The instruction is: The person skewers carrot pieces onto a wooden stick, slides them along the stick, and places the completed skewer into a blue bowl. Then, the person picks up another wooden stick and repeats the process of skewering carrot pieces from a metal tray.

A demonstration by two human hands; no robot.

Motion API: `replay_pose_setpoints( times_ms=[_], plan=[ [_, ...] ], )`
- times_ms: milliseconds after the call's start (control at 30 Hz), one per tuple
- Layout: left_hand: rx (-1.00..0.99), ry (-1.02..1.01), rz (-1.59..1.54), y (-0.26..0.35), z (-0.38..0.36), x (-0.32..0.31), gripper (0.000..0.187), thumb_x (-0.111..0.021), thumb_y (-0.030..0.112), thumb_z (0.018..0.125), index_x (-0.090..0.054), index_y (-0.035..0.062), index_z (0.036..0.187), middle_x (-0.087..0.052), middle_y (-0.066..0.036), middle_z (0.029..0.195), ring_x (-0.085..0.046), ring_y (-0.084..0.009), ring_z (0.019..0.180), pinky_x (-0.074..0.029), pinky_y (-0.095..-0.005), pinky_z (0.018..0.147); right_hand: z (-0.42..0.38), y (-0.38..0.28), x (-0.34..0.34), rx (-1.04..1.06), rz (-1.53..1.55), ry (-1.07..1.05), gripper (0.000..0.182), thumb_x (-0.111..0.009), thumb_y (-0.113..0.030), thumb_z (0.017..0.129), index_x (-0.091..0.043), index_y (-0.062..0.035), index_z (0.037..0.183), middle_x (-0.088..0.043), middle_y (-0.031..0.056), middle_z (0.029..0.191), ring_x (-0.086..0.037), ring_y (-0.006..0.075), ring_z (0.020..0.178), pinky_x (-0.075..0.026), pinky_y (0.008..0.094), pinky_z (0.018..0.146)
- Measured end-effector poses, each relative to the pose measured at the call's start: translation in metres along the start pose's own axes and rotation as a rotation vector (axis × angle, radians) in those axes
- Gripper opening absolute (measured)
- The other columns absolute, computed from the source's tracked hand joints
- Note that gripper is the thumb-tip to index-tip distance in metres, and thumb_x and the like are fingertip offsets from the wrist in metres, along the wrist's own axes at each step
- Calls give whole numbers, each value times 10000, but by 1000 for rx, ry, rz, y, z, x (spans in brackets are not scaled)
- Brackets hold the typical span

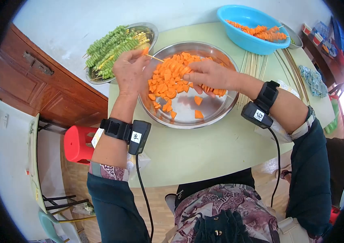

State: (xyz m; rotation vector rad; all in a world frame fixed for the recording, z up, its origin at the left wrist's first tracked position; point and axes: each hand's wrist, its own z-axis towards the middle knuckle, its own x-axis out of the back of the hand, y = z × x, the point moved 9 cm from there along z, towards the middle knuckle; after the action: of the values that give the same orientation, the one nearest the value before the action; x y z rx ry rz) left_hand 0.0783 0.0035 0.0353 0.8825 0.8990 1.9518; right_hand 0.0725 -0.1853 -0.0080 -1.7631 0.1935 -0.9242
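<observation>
Skewer (pixel 157 59), threaded w/ carrot slices, slants over lg metal basin (pixel 186 110); L hand (pixel 129 73) nearly closed, thumb + fingertips pinching one carrot piece (pixel 145 51) at skewer's tip; R hand (pixel 209 75) curled over the loaded part, grip closed round slices + stick; loose carrot pcs (pixel 166 84) heaped below in basin, a few strays on bare metal nr front; behind to R, blue tub (pixel 240 40) w/ more carrot skewers (pixel 257 31); bare sticks (pixel 257 67) on table (pixel 204 156), just R of basin; green veg skewers (pixel 109 48) piled in metal bowl (pixel 153 30) at L.
</observation>
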Motion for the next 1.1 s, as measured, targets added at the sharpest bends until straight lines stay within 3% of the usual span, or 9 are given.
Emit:
replay_pose_setpoints(
  times_ms=[267,333,467,533,633,767,867,933,1100],
  plan=[
    [60,9,-99,-1,-1,-3,186,-606,-28,769,-595,-110,936,-626,-164,844,-649,-192,743,-539,-237,668,5,12,3,10,39,27,301,-481,-294,905,-476,-19,782,-537,53,560,-461,105,353,-376,243,356],
    [72,4,-108,1,-3,-4,187,-604,-23,777,-592,-112,942,-623,-161,844,-650,-194,747,-539,-238,671,-1,-16,12,552,-666,404,296,-487,-278,901,-462,-9,779,-543,70,562,-466,128,351,-392,259,364],
    [142,19,-220,-3,-4,-6,193,-605,-20,782,-589,-112,951,-621,-158,838,-649,-198,743,-540,-240,679,-6,-19,19,418,-807,479,295,-491,-265,897,-454,0,773,-545,80,562,-471,145,352,-406,267,366],
    [176,21,-261,-1,-6,-7,202,-609,-18,783,-586,-113,960,-616,-158,846,-648,-202,739,-540,-242,682,2,-4,8,122,-295,131,302,-490,-275,898,-458,-2,773,-549,69,565,-471,132,353,-403,263,358],
    [211,47,-291,-5,-7,-4,223,-618,-28,735,-585,-114,938,-633,-180,840,-648,-195,740,-516,-238,628,1,1,-3,11,75,-18,304,-491,-282,898,-465,-3,778,-556,61,572,-468,120,352,-393,258,349],
    [212,44,-283,-6,-6,-6,210,-607,-30,741,-591,-109,935,-636,-169,827,-648,-188,728,-519,-236,625,-2,1,0,-45,143,-27,308,-490,-293,898,-474,-5,792,-554,53,572,-468,105,351,-389,250,344],
    [157,31,-230,-3,-6,-6,195,-601,-27,748,-597,-100,929,-638,-153,810,-649,-183,720,-523,-238,615,6,13,3,36,-167,75,299,-491,-283,894,-478,-1,796,-553,73,568,-489,142,367,-407,273,371],
    [160,11,-238,-1,-7,-9,192,-605,-32,743,-601,-94,925,-638,-143,801,-646,-177,709,-522,-237,603,-2,-12,11,495,-739,442,284,-493,-265,887,-474,0,785,-555,99,569,-517,188,400,-425,303,411],
    [243,1,-181,3,-12,-12,196,-599,-25,761,-597,-101,942,-636,-145,805,-644,-173,711,-528,-230,619,-5,-18,10,470,-660,345,268,-494,-254,883,-478,-3,791,-554,111,572,-518,205,413,-426,310,426]
  ],
)
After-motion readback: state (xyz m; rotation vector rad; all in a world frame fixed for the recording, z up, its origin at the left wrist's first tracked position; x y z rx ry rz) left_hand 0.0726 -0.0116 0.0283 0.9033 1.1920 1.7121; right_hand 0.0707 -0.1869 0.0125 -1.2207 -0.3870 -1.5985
